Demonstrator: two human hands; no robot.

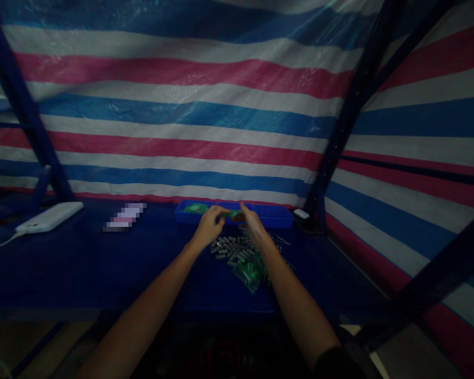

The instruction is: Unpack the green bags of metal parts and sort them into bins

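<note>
Both hands are over the near side of a blue divided tray (274, 216) at the back of the table. A small green plastic bag (233, 213) stretches between them, partly hidden by the fingers. My left hand (210, 223) is closed, its thumb and fingertips at the bag's left end. My right hand (253, 220) is closed at the right end, its thumb pointing up. Below them lies a loose pile of short grey metal cylinders (231, 247). Another clear green bag (250, 271) lies in front of the pile, partly behind my right forearm. More green bags (196, 209) lie in the tray's left compartment.
Thin metal pins (281, 239) lie right of the pile. A white power bank (51, 217) with a cable is far left, beside a blurred flat item (125, 217). A small white case (301, 213) is at back right. Blue posts and striped sheeting (189, 121) enclose the blue table (82, 273).
</note>
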